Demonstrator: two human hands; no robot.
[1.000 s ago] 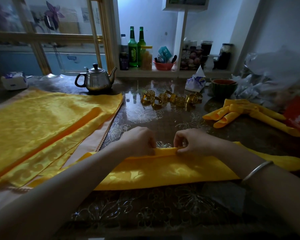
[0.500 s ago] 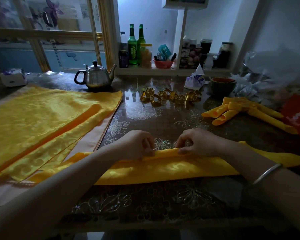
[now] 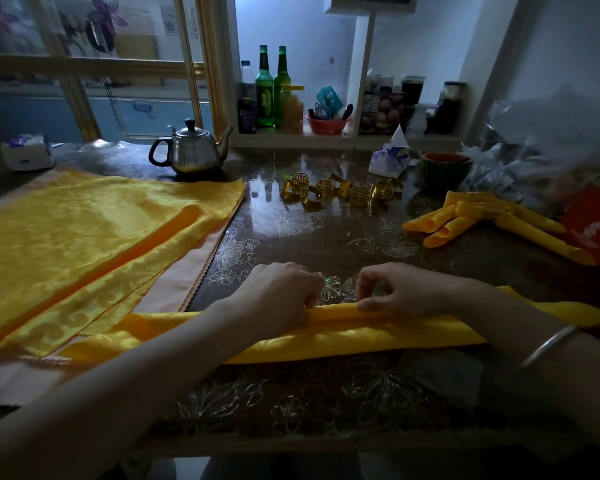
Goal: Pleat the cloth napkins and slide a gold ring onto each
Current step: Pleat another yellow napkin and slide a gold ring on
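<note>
at your left, flat napkins (image 3: 84,237) lie spread. your left hand (image 3: 281,294) curls its fingers, pinching the far fold of the napkin (image 3: 361,336), a long band lying across the table (image 3: 326,247) just before you. your right hand (image 3: 400,291) pinches the same ridge, near the other. the cloth looks light, soft and slick, so i judge the pleats will slip open unless you hold at the folded ridge near the middle. gold rings (image 3: 340,194) sit beyond, well apart.
</note>
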